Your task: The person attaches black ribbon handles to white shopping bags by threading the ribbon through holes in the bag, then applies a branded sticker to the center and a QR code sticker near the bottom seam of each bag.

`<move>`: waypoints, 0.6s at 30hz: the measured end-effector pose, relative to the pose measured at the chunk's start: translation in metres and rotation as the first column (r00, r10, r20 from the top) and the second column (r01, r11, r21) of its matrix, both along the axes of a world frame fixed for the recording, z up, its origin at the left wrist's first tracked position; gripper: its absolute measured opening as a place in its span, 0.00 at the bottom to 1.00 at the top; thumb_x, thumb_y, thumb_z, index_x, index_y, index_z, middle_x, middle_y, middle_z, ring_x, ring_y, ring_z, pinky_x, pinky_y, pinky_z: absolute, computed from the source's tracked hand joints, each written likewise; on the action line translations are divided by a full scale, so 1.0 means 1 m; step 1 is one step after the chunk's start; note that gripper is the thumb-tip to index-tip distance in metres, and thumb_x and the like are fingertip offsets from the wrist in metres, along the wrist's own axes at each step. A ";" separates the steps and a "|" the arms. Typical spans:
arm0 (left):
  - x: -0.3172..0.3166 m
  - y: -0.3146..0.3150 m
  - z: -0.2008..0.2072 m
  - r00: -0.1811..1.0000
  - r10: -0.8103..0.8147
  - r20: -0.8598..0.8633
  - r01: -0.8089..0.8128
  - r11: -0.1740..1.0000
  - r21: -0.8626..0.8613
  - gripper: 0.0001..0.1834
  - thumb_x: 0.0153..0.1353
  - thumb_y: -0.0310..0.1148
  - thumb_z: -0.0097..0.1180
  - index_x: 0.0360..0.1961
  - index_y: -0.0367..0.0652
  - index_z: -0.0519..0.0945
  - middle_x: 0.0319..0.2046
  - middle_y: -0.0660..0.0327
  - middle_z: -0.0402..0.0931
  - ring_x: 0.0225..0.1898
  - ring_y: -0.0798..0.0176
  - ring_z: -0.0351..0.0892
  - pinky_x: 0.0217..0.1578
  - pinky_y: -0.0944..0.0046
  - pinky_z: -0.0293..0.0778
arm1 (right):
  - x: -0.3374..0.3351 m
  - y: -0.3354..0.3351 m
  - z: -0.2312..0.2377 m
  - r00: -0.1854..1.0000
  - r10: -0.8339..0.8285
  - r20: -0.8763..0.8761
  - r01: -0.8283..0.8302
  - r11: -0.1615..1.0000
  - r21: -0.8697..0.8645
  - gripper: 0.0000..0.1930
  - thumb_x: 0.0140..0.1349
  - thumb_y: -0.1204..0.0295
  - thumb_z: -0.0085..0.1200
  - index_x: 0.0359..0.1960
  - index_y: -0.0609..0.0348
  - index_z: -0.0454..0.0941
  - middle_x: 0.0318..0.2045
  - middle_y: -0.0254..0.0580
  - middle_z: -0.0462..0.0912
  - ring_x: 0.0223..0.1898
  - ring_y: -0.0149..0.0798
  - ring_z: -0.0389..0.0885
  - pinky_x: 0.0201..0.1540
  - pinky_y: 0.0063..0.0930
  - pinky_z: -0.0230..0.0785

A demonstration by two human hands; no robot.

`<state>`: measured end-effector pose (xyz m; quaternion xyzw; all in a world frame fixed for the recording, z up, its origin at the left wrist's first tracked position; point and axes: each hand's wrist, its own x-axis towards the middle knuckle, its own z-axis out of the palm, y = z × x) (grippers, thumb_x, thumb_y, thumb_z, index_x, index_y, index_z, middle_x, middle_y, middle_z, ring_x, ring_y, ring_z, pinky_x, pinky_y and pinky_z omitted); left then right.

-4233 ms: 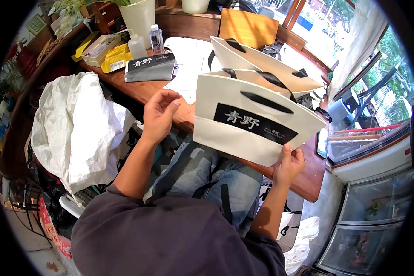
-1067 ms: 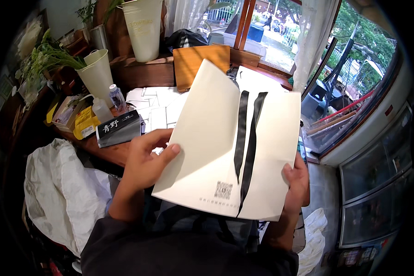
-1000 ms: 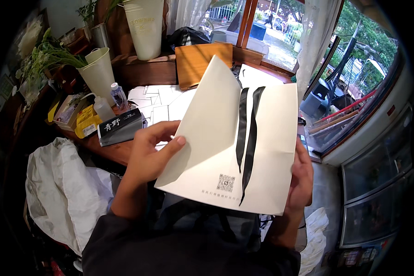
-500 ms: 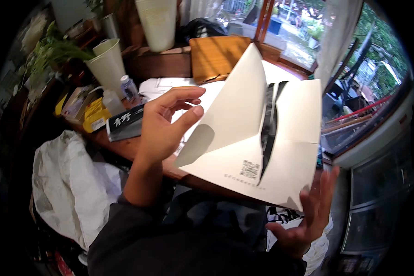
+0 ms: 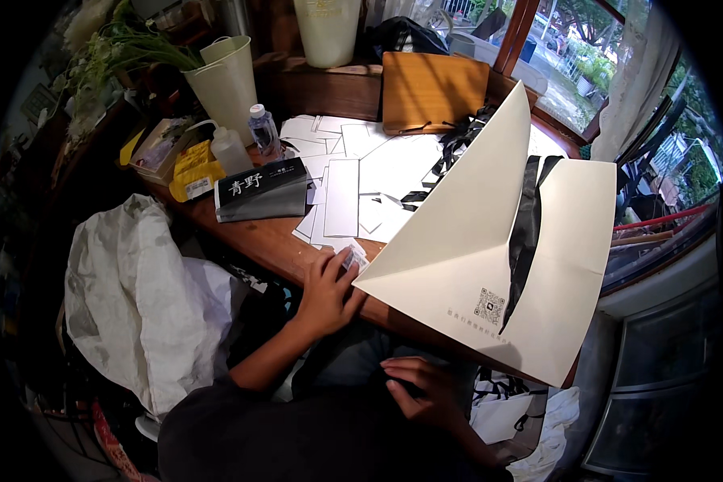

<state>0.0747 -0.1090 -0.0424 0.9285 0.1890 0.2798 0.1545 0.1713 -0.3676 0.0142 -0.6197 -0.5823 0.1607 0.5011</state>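
Observation:
On the right side of the table stands a large cream folded card piece (image 5: pixel 458 241), partly raised, with a black ribbon (image 5: pixel 524 233) along its gap and a printed square near its lower edge. At its left corner, my left hand (image 5: pixel 329 293) has bent fingers with the thumb apart. Its fingertips reach a small pale printed piece (image 5: pixel 355 255) at the table's front edge; a firm grip on it does not show. Over my lap is my right hand (image 5: pixel 422 390), loosely curled, fingers and thumb apart, apparently holding nothing.
White paper pieces (image 5: pixel 342 197) and black ribbons (image 5: pixel 458 145) lie across the table. Left are a black-and-grey pouch (image 5: pixel 261 193), bottles (image 5: pixel 265 132) and a yellow packet (image 5: pixel 194 169). A wooden board (image 5: pixel 434 92) leans at the back. White bags (image 5: pixel 502 418) sit low right.
Both hands have moved away from the card piece: the left down to the table edge, the right leftward over my lap. The view has shifted, showing more of the table.

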 end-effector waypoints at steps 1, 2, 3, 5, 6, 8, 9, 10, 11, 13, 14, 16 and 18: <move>-0.004 -0.006 -0.001 0.999 -0.026 0.021 0.025 0.999 0.034 0.22 0.61 0.36 0.67 0.55 0.38 0.83 0.66 0.50 0.71 0.65 0.45 0.67 0.65 0.41 0.63 | -0.001 0.005 -0.006 1.000 -0.015 -0.006 0.015 1.000 0.011 0.16 0.61 0.80 0.68 0.50 0.57 0.83 0.51 0.43 0.88 0.50 0.47 0.89 0.51 0.35 0.81; -0.009 -0.010 -0.001 0.999 -0.050 0.007 0.050 0.998 0.042 0.22 0.60 0.36 0.68 0.55 0.40 0.83 0.65 0.51 0.72 0.65 0.45 0.67 0.65 0.42 0.62 | -0.003 0.008 -0.010 0.999 -0.034 -0.015 0.035 0.999 0.019 0.16 0.61 0.80 0.68 0.50 0.57 0.83 0.50 0.44 0.88 0.49 0.47 0.89 0.50 0.35 0.81; -0.014 -0.011 -0.001 0.997 -0.077 -0.008 0.077 0.996 0.050 0.23 0.59 0.35 0.69 0.56 0.43 0.84 0.64 0.51 0.73 0.64 0.46 0.68 0.65 0.43 0.62 | -0.005 0.009 -0.014 0.998 -0.055 -0.024 0.055 0.998 0.026 0.15 0.62 0.80 0.68 0.50 0.57 0.83 0.49 0.45 0.89 0.47 0.47 0.89 0.49 0.34 0.81; -0.025 -0.010 -0.010 0.986 -0.165 0.022 0.162 0.981 0.104 0.23 0.58 0.34 0.71 0.56 0.47 0.84 0.61 0.52 0.75 0.62 0.47 0.70 0.63 0.45 0.63 | -0.005 0.010 -0.020 0.991 -0.119 -0.064 0.120 0.993 0.012 0.13 0.62 0.80 0.67 0.47 0.58 0.84 0.46 0.47 0.89 0.43 0.48 0.90 0.46 0.34 0.81; -0.031 -0.005 -0.024 0.971 -0.229 0.064 0.217 0.964 0.154 0.24 0.57 0.33 0.72 0.57 0.49 0.84 0.60 0.52 0.77 0.61 0.47 0.72 0.63 0.46 0.64 | -0.004 0.011 -0.023 0.985 -0.152 -0.083 0.153 0.988 0.006 0.11 0.62 0.80 0.67 0.46 0.58 0.84 0.45 0.48 0.90 0.42 0.49 0.90 0.45 0.34 0.82; -0.039 -0.001 -0.041 0.927 -0.347 0.141 0.322 0.931 0.175 0.24 0.56 0.30 0.73 0.56 0.51 0.85 0.56 0.54 0.79 0.57 0.48 0.76 0.60 0.48 0.67 | 0.000 0.011 -0.039 0.923 -0.240 -0.300 0.188 0.963 -0.194 0.09 0.68 0.76 0.65 0.47 0.65 0.84 0.41 0.49 0.90 0.39 0.42 0.90 0.43 0.31 0.82; -0.042 -0.002 -0.048 0.901 -0.396 0.176 0.375 0.916 0.143 0.24 0.55 0.29 0.74 0.55 0.52 0.86 0.54 0.55 0.80 0.55 0.49 0.78 0.57 0.49 0.70 | -0.004 0.006 -0.056 0.829 -0.320 -0.459 0.168 0.925 -0.341 0.10 0.70 0.75 0.63 0.49 0.67 0.83 0.43 0.49 0.90 0.40 0.40 0.90 0.43 0.29 0.82; -0.039 -0.004 -0.053 0.869 -0.445 0.215 0.428 0.895 0.122 0.24 0.54 0.28 0.75 0.54 0.53 0.87 0.51 0.56 0.81 0.52 0.49 0.80 0.55 0.50 0.73 | -0.003 0.005 -0.067 0.702 -0.405 -0.586 0.119 0.878 -0.464 0.11 0.73 0.74 0.61 0.52 0.68 0.82 0.44 0.49 0.90 0.41 0.38 0.90 0.44 0.28 0.82; -0.035 -0.015 -0.046 0.835 -0.488 0.254 0.479 0.872 0.099 0.23 0.53 0.27 0.75 0.52 0.52 0.88 0.50 0.56 0.81 0.48 0.51 0.82 0.50 0.53 0.77 | 0.000 0.007 -0.069 0.632 -0.396 -0.666 0.050 0.878 -0.476 0.14 0.76 0.70 0.58 0.54 0.71 0.80 0.45 0.49 0.89 0.42 0.35 0.89 0.43 0.25 0.82; -0.032 -0.040 -0.019 0.773 -0.564 0.292 0.587 0.809 0.010 0.21 0.52 0.21 0.73 0.48 0.49 0.90 0.48 0.56 0.81 0.43 0.54 0.84 0.41 0.59 0.83 | 0.001 0.012 -0.062 0.430 -0.329 -0.841 -0.025 0.927 -0.375 0.14 0.75 0.71 0.59 0.56 0.69 0.80 0.46 0.48 0.89 0.42 0.35 0.89 0.42 0.25 0.82; -0.031 -0.052 -0.014 0.755 -0.566 0.330 0.624 0.775 -0.099 0.23 0.53 0.18 0.72 0.51 0.48 0.90 0.48 0.55 0.80 0.43 0.54 0.84 0.43 0.61 0.83 | -0.002 0.011 -0.056 0.338 -0.281 -0.898 -0.030 0.951 -0.309 0.14 0.75 0.72 0.59 0.56 0.69 0.80 0.46 0.48 0.89 0.42 0.34 0.88 0.42 0.25 0.82; -0.020 -0.062 -0.008 0.773 -0.505 0.383 0.599 0.780 -0.180 0.21 0.56 0.18 0.71 0.52 0.45 0.89 0.49 0.55 0.80 0.44 0.58 0.84 0.41 0.65 0.82 | 0.002 0.005 -0.069 0.354 -0.246 -0.902 0.085 0.969 -0.231 0.13 0.74 0.74 0.60 0.55 0.69 0.80 0.44 0.46 0.89 0.40 0.33 0.87 0.41 0.25 0.81; -0.019 -0.070 -0.004 0.817 -0.366 0.445 0.565 0.662 -0.493 0.17 0.60 0.19 0.69 0.50 0.40 0.89 0.47 0.56 0.81 0.42 0.63 0.84 0.39 0.67 0.80 | 0.002 0.002 -0.067 0.391 -0.271 -0.880 0.192 0.959 -0.210 0.12 0.73 0.76 0.61 0.54 0.69 0.80 0.42 0.44 0.88 0.38 0.32 0.86 0.41 0.25 0.80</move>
